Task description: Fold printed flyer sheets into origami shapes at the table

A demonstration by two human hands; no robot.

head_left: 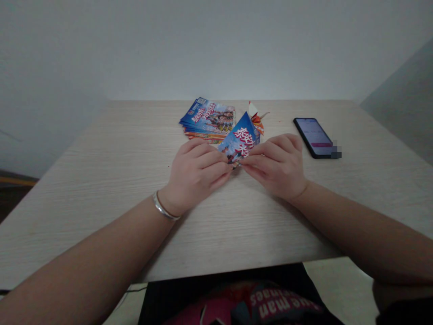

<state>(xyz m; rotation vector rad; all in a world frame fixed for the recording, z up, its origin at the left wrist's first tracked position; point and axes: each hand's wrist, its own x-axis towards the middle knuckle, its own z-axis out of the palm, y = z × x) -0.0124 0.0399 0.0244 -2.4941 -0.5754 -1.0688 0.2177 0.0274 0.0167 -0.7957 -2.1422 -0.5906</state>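
Observation:
A folded blue printed paper (pixel 239 137) with red-and-white lettering is held over the middle of the table, one corner pointing up and away from me. My left hand (pixel 201 169), with a silver bangle at the wrist, pinches its lower left edge. Opposite it, my right hand (pixel 277 164) grips the lower right edge between thumb and fingers. The fingertips of both hands nearly meet at the bottom of the paper and cover part of it. Just behind lies a stack of similar printed leaflets (pixel 208 117), slightly fanned out.
An orange and white folded paper piece (pixel 257 121) sits behind the held paper, partly hidden by it. To the right lies a black phone (pixel 313 137) with its screen lit. The pale wooden table (pixel 135 180) ends at a wall (pixel 216 49).

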